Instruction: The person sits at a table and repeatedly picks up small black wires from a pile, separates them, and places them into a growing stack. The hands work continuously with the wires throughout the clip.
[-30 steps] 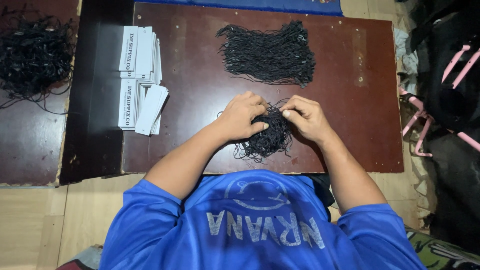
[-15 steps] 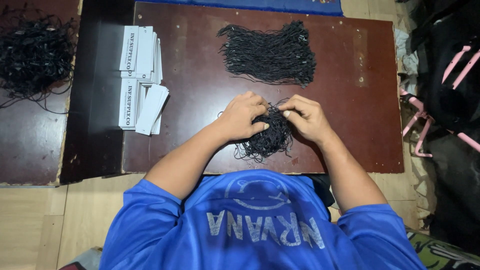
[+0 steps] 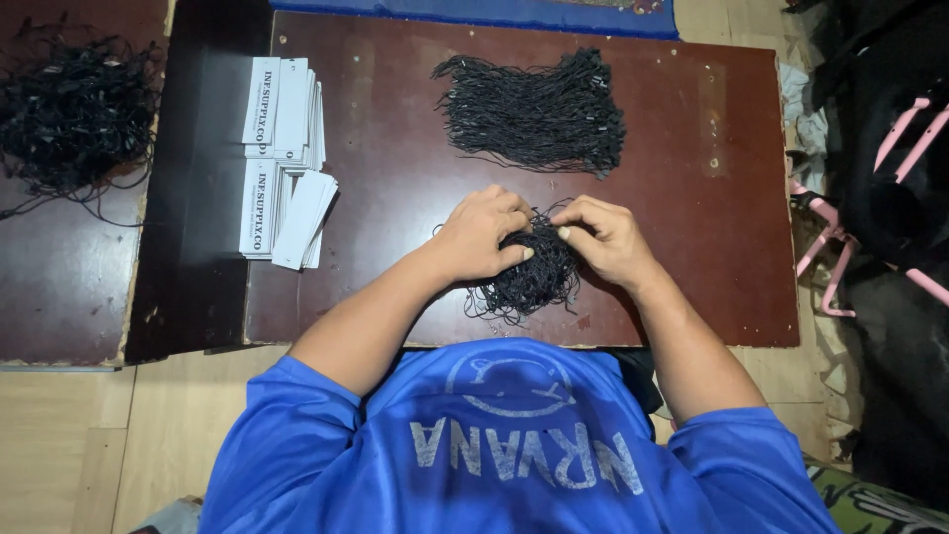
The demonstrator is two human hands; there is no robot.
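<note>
Both hands rest on a tangled bundle of black strings (image 3: 534, 282) near the front edge of the dark brown table (image 3: 395, 148). My left hand (image 3: 481, 234) grips the bundle's left side with curled fingers. My right hand (image 3: 605, 237) pinches strands at its upper right. A larger, neatly laid pile of black strings (image 3: 534, 111) lies farther back on the table, apart from both hands.
Two stacks of white paper tags (image 3: 282, 158) lie on the table's left part. Another heap of tangled black strings (image 3: 74, 109) sits on a second table at far left. Pink-framed dark items (image 3: 880, 198) stand at the right. A blue mat (image 3: 474, 12) borders the far edge.
</note>
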